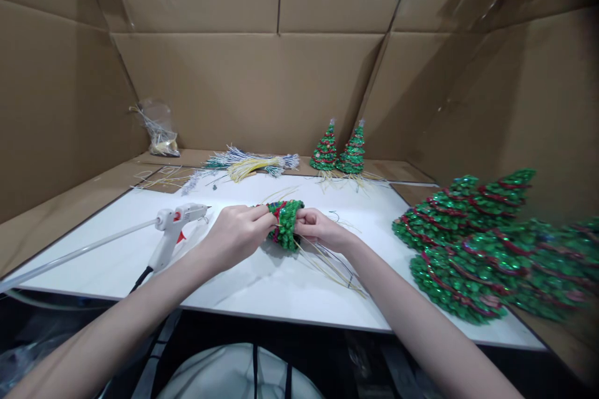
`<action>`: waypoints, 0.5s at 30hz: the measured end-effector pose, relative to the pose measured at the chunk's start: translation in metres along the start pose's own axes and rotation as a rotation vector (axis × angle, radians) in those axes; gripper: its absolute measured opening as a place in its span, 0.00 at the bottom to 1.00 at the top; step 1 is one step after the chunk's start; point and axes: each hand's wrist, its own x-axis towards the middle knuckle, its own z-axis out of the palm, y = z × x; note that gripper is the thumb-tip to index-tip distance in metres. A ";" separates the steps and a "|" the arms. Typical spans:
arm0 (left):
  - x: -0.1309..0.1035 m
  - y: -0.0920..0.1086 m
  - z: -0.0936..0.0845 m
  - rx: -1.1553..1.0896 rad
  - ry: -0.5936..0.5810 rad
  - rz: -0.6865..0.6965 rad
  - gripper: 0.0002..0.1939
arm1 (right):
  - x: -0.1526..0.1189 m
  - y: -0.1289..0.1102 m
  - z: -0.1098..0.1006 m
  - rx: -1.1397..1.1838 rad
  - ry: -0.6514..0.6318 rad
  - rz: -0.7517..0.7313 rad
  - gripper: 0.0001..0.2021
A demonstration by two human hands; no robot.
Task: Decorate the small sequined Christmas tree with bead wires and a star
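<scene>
White rectangular board (262,296), landmark; front edge running nearest the body.
Pale thin strands (349,283): trailing towards its front right; any turning is calling for slack here.
Green, red-trimmed, textured cone (291,218): lying sideways mid-board, being worked at its base.
Left hand (241,230): pinching its side. Right hand (322,229): bending at its rim, exact grip hidden.
White glue gun (166,243): resting board-left, bounding leftward room.
Large green tinsel trees (461,280): crowding board-right.
Yellow strand bundle (248,168): lying along the back edge.
</scene>
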 end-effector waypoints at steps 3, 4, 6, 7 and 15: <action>0.002 0.000 0.001 -0.027 0.016 -0.005 0.11 | 0.000 0.000 0.000 -0.014 0.001 -0.001 0.21; 0.002 0.000 0.002 -0.032 0.016 -0.005 0.12 | 0.000 0.001 0.000 -0.013 0.000 -0.001 0.22; 0.002 0.000 0.003 -0.038 0.016 -0.004 0.12 | 0.001 0.002 0.000 -0.008 0.003 -0.004 0.22; 0.002 0.000 0.004 -0.040 0.020 -0.003 0.12 | 0.001 0.003 -0.001 -0.007 0.004 -0.007 0.22; 0.001 0.000 0.015 -0.008 0.123 0.000 0.11 | 0.001 0.003 0.002 -0.027 0.060 -0.018 0.21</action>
